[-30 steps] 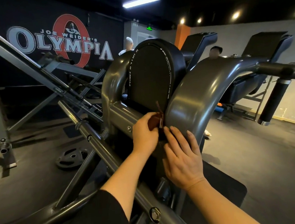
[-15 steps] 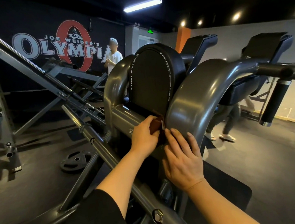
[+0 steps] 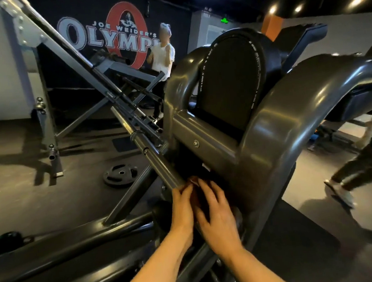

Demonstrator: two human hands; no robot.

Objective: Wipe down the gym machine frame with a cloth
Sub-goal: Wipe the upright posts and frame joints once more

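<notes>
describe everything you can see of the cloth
Only a small part of the cloth shows: a reddish-brown scrap, blurred, bunched between the two hands low on the machine frame. The left hand curls its fingers around it from the left, and the right hand lies against it from the right with fingers spread. It sits in the dark gap beside the lower end of the slanted steel bar. Its weave, full size and shape cannot be told.

You are looking at a shiny dark grey machine frame (image 3: 275, 119). Its pad (image 3: 227, 78) is showing black with a thin white line of stitches. Below the pad, you are holding a reddish-brown cloth (image 3: 196, 192). Left of the pad, the wall sign (image 3: 112, 34) is showing white letters on a red ring.
</notes>
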